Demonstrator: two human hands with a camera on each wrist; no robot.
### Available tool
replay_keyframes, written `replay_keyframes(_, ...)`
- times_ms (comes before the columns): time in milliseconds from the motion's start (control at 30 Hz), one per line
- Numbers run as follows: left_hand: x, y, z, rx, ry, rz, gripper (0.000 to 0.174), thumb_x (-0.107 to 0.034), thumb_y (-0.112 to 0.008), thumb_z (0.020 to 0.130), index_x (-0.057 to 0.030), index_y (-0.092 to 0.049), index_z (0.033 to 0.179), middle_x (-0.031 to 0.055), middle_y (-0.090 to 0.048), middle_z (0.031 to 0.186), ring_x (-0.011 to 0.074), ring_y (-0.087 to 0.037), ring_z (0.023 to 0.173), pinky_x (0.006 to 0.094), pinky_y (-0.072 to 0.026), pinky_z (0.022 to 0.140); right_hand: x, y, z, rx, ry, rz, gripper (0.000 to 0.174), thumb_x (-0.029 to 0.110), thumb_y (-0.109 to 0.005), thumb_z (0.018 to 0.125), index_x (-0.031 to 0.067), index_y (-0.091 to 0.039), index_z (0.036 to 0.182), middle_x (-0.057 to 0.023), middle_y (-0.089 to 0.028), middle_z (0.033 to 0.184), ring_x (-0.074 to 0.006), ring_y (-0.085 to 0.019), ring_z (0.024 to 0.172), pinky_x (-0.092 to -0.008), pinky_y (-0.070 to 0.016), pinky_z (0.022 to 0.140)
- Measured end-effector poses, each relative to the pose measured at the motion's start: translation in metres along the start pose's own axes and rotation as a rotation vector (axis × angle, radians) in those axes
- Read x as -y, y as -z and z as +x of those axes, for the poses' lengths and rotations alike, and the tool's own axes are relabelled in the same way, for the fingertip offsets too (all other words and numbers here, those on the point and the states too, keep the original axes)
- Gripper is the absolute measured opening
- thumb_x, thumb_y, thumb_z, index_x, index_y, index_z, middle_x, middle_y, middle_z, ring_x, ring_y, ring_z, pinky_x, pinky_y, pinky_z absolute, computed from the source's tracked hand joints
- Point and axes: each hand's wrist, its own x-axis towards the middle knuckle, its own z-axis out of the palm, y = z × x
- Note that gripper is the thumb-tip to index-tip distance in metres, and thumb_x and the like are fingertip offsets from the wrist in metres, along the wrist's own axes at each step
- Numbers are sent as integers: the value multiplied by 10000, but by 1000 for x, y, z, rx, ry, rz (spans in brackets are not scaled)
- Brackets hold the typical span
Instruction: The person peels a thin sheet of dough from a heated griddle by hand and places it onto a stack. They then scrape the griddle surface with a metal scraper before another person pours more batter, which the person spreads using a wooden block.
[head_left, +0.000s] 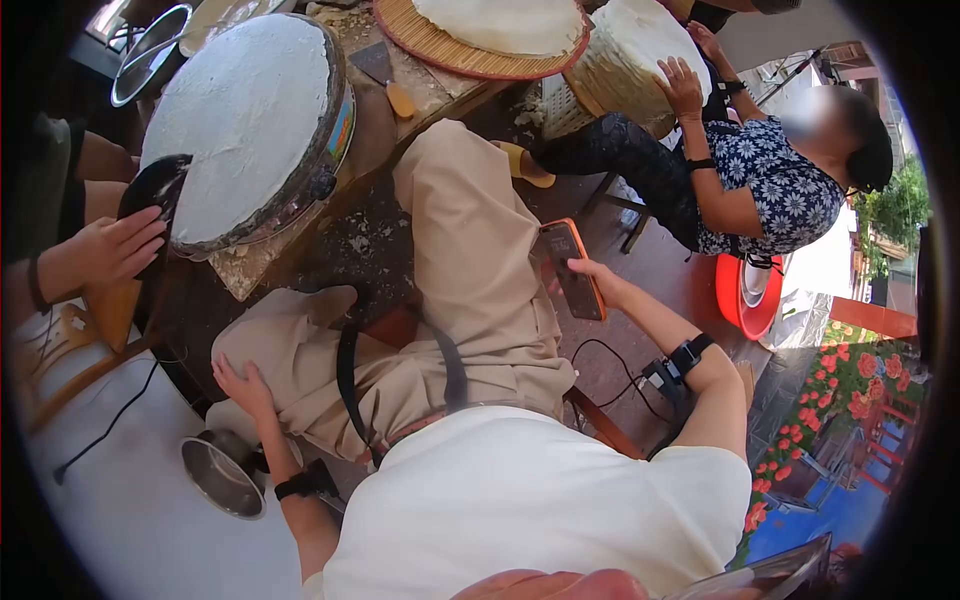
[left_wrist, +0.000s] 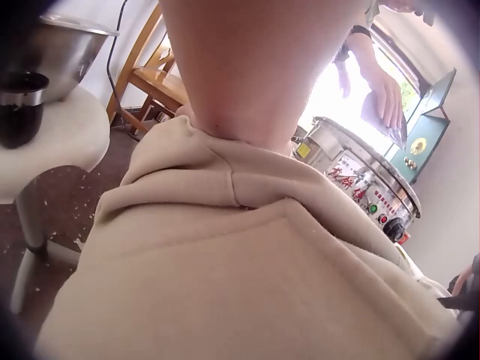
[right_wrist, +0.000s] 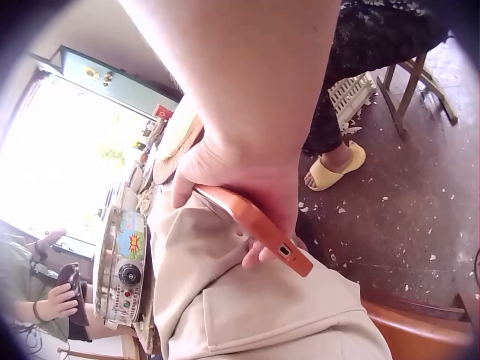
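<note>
An orange-edged phone (head_left: 573,270) is held in my right hand (head_left: 598,280), the thumb over its screen side. The right wrist view shows the same phone (right_wrist: 255,225) gripped by the right hand (right_wrist: 240,180) above the beige trousers (right_wrist: 262,300). My left hand (head_left: 243,388) rests on the trouser leg at the left knee, fingers relaxed and holding nothing. In the left wrist view the forearm hides most of that hand.
A round griddle (head_left: 250,130) coated in white batter stands upper left; another person's hand (head_left: 115,245) holds a dark tool over it. A seated person (head_left: 770,190) is beside stacked white sheets (head_left: 640,60). A metal bowl (head_left: 222,475) and red basin (head_left: 735,300) flank me.
</note>
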Motion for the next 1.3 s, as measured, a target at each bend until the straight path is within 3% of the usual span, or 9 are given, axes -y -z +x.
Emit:
replay_keyframes(333,-7,4,-1,-21,-31,14,582,-193,-596,822,-48,-405,1352,232,-328,1421,377,-297,1315,440,-221,1088,-14,7,-31,147,-329,-40,509,429,-539,873,13,-492,1163,-157,-600,1024,-196,-632,783,-280,-529,694)
replay_keyframes(467,-11,8,-4,-6,-41,24,579,-207,-595,832,-55,-403,1357,228,-325,1425,374,-299,1314,439,-228,1085,-33,-11,-65,107,-337,-144,541,439,-590,842,42,-459,1186,-93,-577,963,-143,-606,791,-264,-504,698)
replay_keyframes(567,-17,9,-4,-28,-55,55,550,-221,-578,846,-33,-423,1339,237,-364,1394,378,-345,1289,427,-253,1072,-31,-21,-77,132,-373,-276,707,448,-610,815,43,-341,1328,-38,-528,913,-106,-555,774,-239,-464,710)
replay_keyframes(700,-8,4,-3,-25,-32,39,563,-225,-595,841,-66,-419,1351,223,-341,1418,378,-312,1305,443,-236,1080,-35,-18,-87,262,-412,-482,881,461,-620,791,78,-183,1453,-50,-511,989,-120,-513,812,-242,-444,731)
replay_keyframes(833,-4,3,-4,-32,-33,41,560,-226,-594,842,-66,-421,1350,221,-345,1417,377,-315,1304,447,-239,1080,-26,-28,-98,304,-436,-622,908,431,-650,774,106,-158,1464,-92,-480,1133,-153,-507,902,-273,-456,764)
replay_keyframes(967,-8,6,-2,-27,-23,58,556,-221,-589,843,-62,-421,1349,222,-345,1416,377,-317,1303,446,-234,1082,-9,-43,-84,385,-399,-922,941,337,-663,753,73,-113,1469,-169,-461,1244,-256,-525,1032,-338,-446,862)
replay_keyframes(1067,-3,3,-1,-39,-43,53,559,-215,-588,840,-60,-419,1350,223,-343,1417,377,-312,1305,447,-233,1082,-5,-43,-68,406,-200,-1188,954,331,-662,711,50,-134,1455,-222,-454,1266,-346,-520,1078,-390,-422,907)
replay_keyframes(1200,-8,6,-2,-36,-26,41,565,-207,-588,835,-55,-415,1351,224,-339,1418,377,-305,1310,445,-233,1082,-31,-16,-62,133,71,-1114,855,369,-644,704,47,-251,1391,-240,-498,1157,-388,-524,1020,-410,-418,875)
replay_keyframes(1300,-10,8,-5,-32,-18,37,566,-197,-591,830,-50,-416,1348,227,-338,1417,379,-304,1309,441,-233,1083,-46,-20,-58,-56,57,-1186,816,429,-608,732,48,-283,1376,-200,-533,1069,-343,-543,969,-386,-426,843)
